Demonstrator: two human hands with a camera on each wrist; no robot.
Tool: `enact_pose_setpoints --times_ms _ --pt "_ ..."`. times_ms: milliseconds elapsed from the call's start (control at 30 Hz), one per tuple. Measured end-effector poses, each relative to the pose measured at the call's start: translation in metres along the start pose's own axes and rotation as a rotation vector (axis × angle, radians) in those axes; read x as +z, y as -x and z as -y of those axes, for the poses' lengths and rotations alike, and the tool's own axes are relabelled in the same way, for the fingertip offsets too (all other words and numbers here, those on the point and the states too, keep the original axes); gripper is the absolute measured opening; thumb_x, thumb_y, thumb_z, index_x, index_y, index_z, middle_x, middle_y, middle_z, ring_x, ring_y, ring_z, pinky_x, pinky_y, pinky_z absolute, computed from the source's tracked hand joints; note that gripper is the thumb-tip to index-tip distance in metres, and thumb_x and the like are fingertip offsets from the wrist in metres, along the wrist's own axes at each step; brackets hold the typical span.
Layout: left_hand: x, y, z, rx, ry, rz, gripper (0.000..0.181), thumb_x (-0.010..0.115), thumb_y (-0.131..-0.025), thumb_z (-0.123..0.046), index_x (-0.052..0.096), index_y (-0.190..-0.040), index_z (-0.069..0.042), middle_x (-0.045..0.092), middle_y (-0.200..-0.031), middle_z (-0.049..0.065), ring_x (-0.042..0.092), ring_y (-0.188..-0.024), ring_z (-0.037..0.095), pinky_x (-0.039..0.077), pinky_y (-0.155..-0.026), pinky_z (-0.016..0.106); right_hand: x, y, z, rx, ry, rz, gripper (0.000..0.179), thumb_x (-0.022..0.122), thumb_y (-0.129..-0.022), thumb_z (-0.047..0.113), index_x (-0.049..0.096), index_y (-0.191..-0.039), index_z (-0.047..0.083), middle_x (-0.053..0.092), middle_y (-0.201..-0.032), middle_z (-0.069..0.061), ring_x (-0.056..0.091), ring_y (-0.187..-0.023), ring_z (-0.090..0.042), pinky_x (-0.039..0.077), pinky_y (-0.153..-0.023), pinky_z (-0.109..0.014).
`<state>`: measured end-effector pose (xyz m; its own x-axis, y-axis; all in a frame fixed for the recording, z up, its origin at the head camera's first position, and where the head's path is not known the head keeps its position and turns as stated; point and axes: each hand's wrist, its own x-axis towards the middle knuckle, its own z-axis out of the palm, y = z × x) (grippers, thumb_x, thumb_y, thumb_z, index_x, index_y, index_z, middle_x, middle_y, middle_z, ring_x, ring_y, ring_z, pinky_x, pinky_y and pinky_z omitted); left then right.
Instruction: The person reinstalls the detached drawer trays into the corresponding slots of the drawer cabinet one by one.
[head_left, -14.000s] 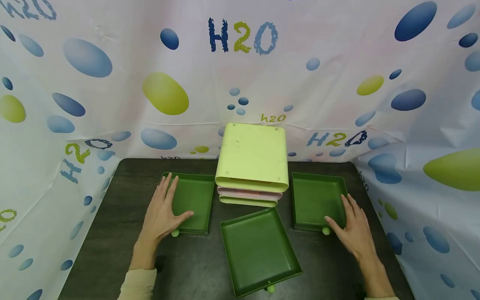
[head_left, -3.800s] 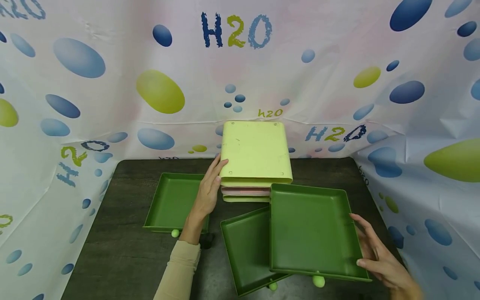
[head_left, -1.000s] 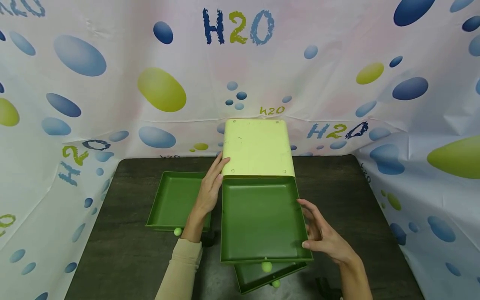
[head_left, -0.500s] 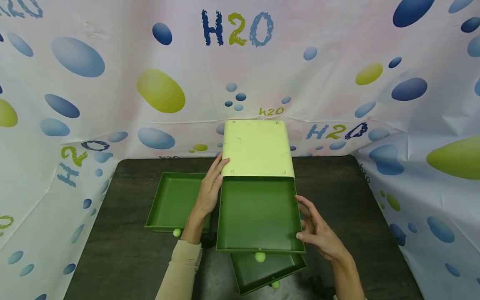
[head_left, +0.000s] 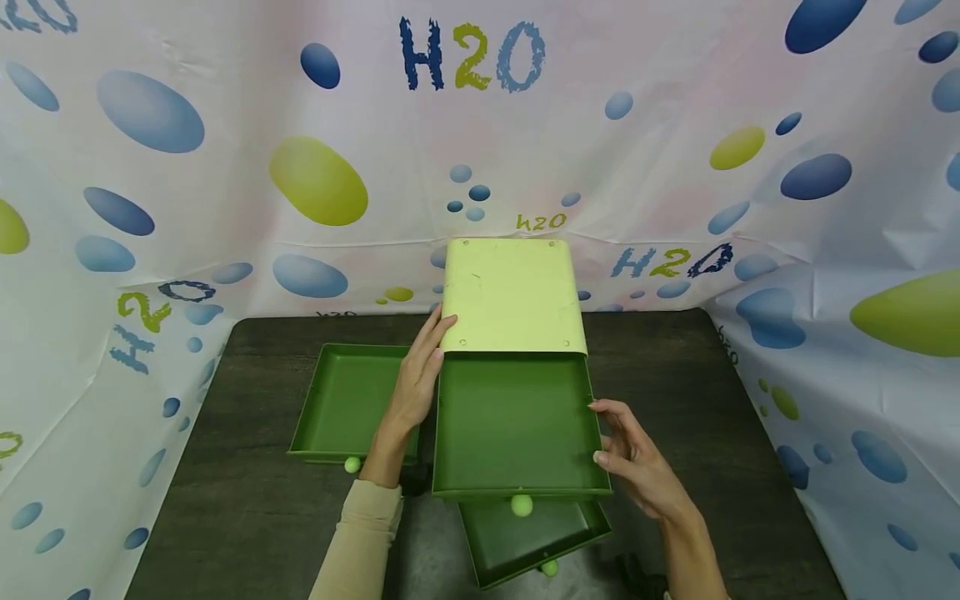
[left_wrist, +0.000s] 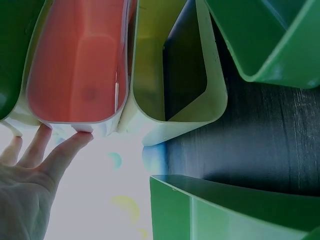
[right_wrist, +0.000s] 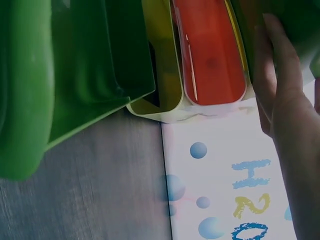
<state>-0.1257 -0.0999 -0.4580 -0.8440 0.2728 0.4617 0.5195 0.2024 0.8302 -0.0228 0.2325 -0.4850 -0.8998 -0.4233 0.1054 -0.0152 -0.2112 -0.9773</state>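
Note:
The pale yellow cabinet (head_left: 513, 296) stands at the back of the table. A square green drawer (head_left: 517, 425) with a round light-green knob (head_left: 522, 505) sticks out toward me from its top slot, its far end inside. My right hand (head_left: 637, 458) holds the drawer's right wall, thumb and index finger at the rim. Against the cabinet's left side rests my left hand (head_left: 416, 383), fingers extended. In the left wrist view its fingertips (left_wrist: 82, 136) touch the cabinet beside the pink middle compartment (left_wrist: 85, 75), which is empty, as is the yellow bottom compartment (left_wrist: 215, 95).
A second green drawer (head_left: 348, 400) lies on the dark table (head_left: 247, 517), left of my left forearm. A third drawer (head_left: 525, 546) lies askew in front, partly hidden under the held one. Behind and at both sides hangs a patterned white sheet (head_left: 405, 142).
The right-hand drawer was lifted off the table, carried left to the cabinet's front, and pushed a little into the top slot. My left hand moved from the left drawer to the cabinet's side.

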Motion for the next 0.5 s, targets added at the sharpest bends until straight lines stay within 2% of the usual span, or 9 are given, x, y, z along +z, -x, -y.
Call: enact_pose_setpoints --times_ms 67,167,267,300,333,433,467,500 --pt "0.0000 -0.0001 0.0001 0.000 0.003 -0.002 0.047 0.034 -0.102 0.008 0.039 -0.149 0.006 0.021 -0.159 0.029 0.022 -0.147 0.042 0.026 -0.111 0.062 0.0011 -0.0016 0.0014 0.010 0.002 -0.006 0.050 0.045 -0.101 -0.008 0.029 -0.146 0.006 0.021 -0.150 -0.012 0.045 -0.096 -0.008 0.043 -0.079 -0.024" --pt "0.0000 -0.0003 0.0002 -0.004 0.007 -0.005 0.047 0.034 -0.102 0.008 0.039 -0.148 0.007 0.021 -0.159 0.028 0.021 -0.147 0.042 0.026 -0.111 0.062 0.0014 -0.0024 0.0040 0.019 0.008 0.005 0.051 0.040 -0.104 -0.002 0.023 -0.151 0.006 0.009 -0.158 -0.018 0.042 -0.119 -0.006 0.038 -0.094 -0.021" --pt "0.0001 -0.0003 0.0001 -0.011 0.011 -0.006 0.047 0.034 -0.102 0.007 0.039 -0.148 0.007 0.021 -0.159 0.028 0.021 -0.147 0.043 0.026 -0.111 0.062 0.0003 -0.0012 0.0067 0.026 -0.018 0.041 0.060 0.046 -0.105 0.009 0.015 -0.157 0.008 -0.007 -0.164 -0.018 0.016 -0.141 -0.001 0.023 -0.109 -0.020" --pt "0.0001 -0.0002 -0.0002 -0.013 0.012 -0.006 0.047 0.034 -0.102 0.007 0.039 -0.148 0.007 0.021 -0.159 0.029 0.021 -0.147 0.043 0.026 -0.111 0.062 -0.0002 -0.0010 0.0070 0.022 -0.027 0.056 0.065 0.050 -0.104 0.013 0.013 -0.158 0.009 -0.009 -0.164 -0.018 0.010 -0.143 -0.001 0.023 -0.109 -0.021" --pt "0.0002 -0.0002 -0.0004 -0.014 0.012 -0.006 0.047 0.034 -0.102 0.007 0.039 -0.149 0.007 0.021 -0.159 0.029 0.021 -0.147 0.043 0.025 -0.111 0.063 -0.0009 -0.0008 0.0068 0.012 -0.039 0.072 0.071 0.054 -0.103 0.016 0.011 -0.159 0.010 -0.009 -0.164 -0.018 0.025 -0.137 -0.002 0.032 -0.102 -0.022" --pt "0.0001 -0.0001 -0.0006 -0.015 0.008 -0.001 0.047 0.034 -0.102 0.007 0.039 -0.149 0.007 0.020 -0.159 0.029 0.021 -0.147 0.043 0.026 -0.111 0.063 -0.0020 -0.0015 0.0048 -0.022 -0.134 0.148 0.088 0.065 -0.098 0.021 0.004 -0.159 0.010 -0.003 -0.164 -0.020 0.046 -0.129 -0.013 0.046 -0.099 -0.033" --pt "0.0001 -0.0001 -0.0010 -0.014 0.006 0.001 0.047 0.034 -0.102 0.007 0.039 -0.149 0.007 0.020 -0.159 0.029 0.021 -0.147 0.043 0.026 -0.111 0.063 -0.0023 -0.0019 0.0036 -0.036 -0.156 0.168 0.092 0.068 -0.096 0.020 0.002 -0.159 0.009 0.000 -0.163 -0.021 0.053 -0.122 -0.017 0.051 -0.091 -0.033" --pt "0.0001 -0.0001 -0.0011 -0.012 0.003 0.003 0.047 0.034 -0.102 0.007 0.039 -0.149 0.007 0.020 -0.159 0.029 0.021 -0.147 0.043 0.026 -0.111 0.063 -0.0024 -0.0023 0.0026 -0.042 -0.189 0.185 0.095 0.070 -0.095 0.018 0.000 -0.159 0.008 0.005 -0.162 -0.022 0.058 -0.115 -0.021 0.055 -0.087 -0.039"
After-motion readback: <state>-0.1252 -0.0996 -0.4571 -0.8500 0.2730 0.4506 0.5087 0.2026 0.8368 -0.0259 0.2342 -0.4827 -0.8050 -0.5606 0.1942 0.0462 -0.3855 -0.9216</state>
